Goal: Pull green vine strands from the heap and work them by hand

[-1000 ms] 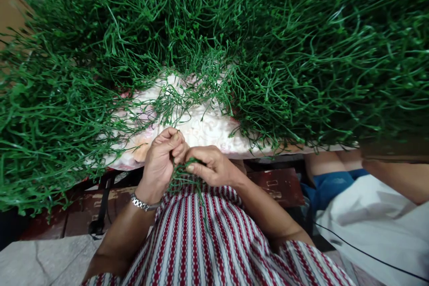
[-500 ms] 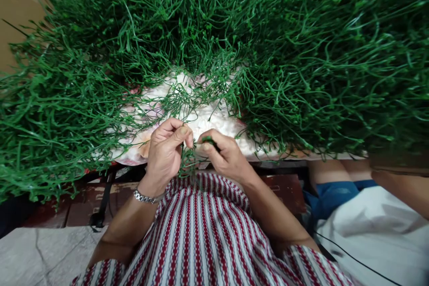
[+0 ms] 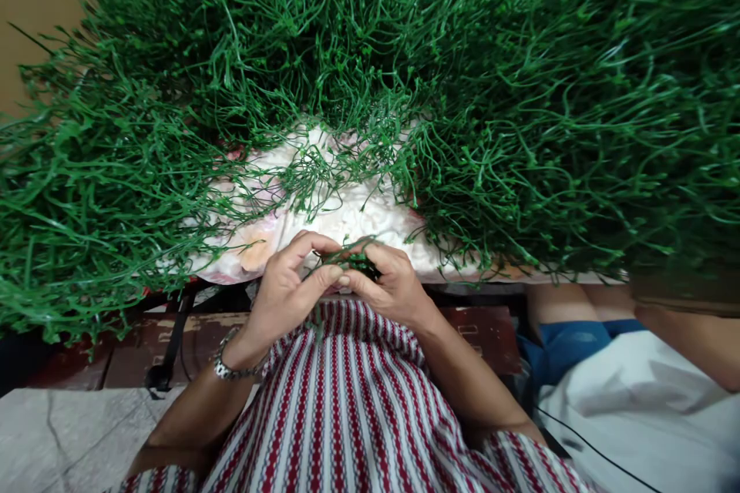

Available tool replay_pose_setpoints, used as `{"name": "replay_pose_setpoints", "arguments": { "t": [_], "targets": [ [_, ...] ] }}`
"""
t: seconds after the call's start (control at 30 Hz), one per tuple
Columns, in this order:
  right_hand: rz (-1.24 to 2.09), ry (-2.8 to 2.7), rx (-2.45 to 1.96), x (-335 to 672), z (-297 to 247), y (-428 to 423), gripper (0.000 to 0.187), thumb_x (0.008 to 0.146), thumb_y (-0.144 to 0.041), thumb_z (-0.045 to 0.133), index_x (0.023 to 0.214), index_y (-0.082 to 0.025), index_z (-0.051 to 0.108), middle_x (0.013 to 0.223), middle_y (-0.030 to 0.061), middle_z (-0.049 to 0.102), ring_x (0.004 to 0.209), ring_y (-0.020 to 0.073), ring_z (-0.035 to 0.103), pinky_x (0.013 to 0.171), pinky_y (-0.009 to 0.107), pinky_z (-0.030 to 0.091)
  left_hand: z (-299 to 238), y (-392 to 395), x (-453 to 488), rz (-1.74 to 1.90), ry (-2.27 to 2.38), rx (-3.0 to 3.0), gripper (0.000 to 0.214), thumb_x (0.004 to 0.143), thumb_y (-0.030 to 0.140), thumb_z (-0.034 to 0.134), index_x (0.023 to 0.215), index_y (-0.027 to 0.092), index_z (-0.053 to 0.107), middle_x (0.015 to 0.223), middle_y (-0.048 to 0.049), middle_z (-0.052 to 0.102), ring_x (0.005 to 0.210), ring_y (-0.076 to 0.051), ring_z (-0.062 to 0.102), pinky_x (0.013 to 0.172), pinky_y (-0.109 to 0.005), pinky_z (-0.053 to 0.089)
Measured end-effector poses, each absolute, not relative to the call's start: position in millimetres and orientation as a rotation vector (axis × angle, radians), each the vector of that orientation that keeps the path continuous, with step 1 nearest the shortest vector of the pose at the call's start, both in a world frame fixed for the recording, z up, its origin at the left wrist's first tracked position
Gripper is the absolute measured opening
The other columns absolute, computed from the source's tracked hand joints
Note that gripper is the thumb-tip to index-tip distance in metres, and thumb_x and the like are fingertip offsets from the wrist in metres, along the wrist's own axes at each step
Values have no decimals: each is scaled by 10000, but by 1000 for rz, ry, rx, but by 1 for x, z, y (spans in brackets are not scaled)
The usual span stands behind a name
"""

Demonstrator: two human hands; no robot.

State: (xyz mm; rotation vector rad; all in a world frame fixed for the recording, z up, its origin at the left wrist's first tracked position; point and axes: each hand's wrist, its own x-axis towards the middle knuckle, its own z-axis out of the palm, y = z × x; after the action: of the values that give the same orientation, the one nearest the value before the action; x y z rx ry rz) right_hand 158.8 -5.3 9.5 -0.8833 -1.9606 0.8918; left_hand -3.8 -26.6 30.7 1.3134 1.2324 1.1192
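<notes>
A white and pale pink embossed cloth [image 3: 370,219] covers the work surface just beyond the hands. Farther out and to both sides of them, a deep heap of thin green plastic stems [image 3: 520,92] buries nearly all of it, leaving only a bare patch right ahead of the fingertips. Below the cloth's near edge, under the wrists, runs a dark red wooden frame [image 3: 479,323]. A grey stone slab [image 3: 58,439] lies low to the left of the left forearm, and a tan wall [image 3: 28,15] shows far off to the upper left. Right of the right forearm sits another person, seen as blue shorts [image 3: 566,347] and a white garment [image 3: 636,408]. The left hand [image 3: 283,289] wears a silver metal wristwatch [image 3: 228,366], and its thumb and forefinger are closed on one side of a small tangled sprig of green plastic stems [image 3: 347,258]. The right hand [image 3: 393,285] meets it fingertip to fingertip, with the fingers curled and pinched shut on the sprig's other side. The sprig sits between the two grips, held just above the near edge of the cloth, and a few strands hang down over the red-and-white striped garment [image 3: 347,400] beneath the hands.
</notes>
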Motion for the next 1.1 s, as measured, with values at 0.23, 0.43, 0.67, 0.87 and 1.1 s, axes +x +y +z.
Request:
{"name": "replay_pose_setpoints", "arguments": {
  "t": [0.23,0.43,0.67,0.87,1.1],
  "targets": [
    [947,-2101,-712,161,8,-1,152,866,-255,526,860,-116,589,773,57,611,721,123,565,657,228,437,32,-27,-14,944,1258,1611,83,750,129,572,696,174,528,700,12,497,701,-132,472,659,-235,358],
    [806,-2237,-739,162,6,-4,152,886,-226,470,844,-129,580,776,60,619,723,128,558,651,234,430,36,-27,-21,751,1276,1764,52,750,127,560,772,175,562,752,4,565,717,-133,514,665,-231,379],
    [655,-2362,-647,166,11,-1,164,897,-255,455,848,-129,549,785,67,610,719,140,543,663,254,428,36,-21,-26,663,1153,1862,103,757,122,543,711,161,626,662,-7,559,644,-126,521,601,-222,373],
    [903,-2449,-496,170,20,3,182,906,-261,423,826,-145,538,707,25,546,673,115,507,632,231,393,39,-24,-21,725,1029,1890,252,708,66,509,474,159,511,468,19,427,486,-99,421,487,-217,304],
    [1407,-2357,-196,167,17,14,294,910,-311,407,677,-159,504,615,-10,475,581,78,452,577,197,356,43,-27,-20,686,832,1872,280,724,82,528,461,170,492,445,16,422,457,-103,408,496,-241,311]
  ]
}}
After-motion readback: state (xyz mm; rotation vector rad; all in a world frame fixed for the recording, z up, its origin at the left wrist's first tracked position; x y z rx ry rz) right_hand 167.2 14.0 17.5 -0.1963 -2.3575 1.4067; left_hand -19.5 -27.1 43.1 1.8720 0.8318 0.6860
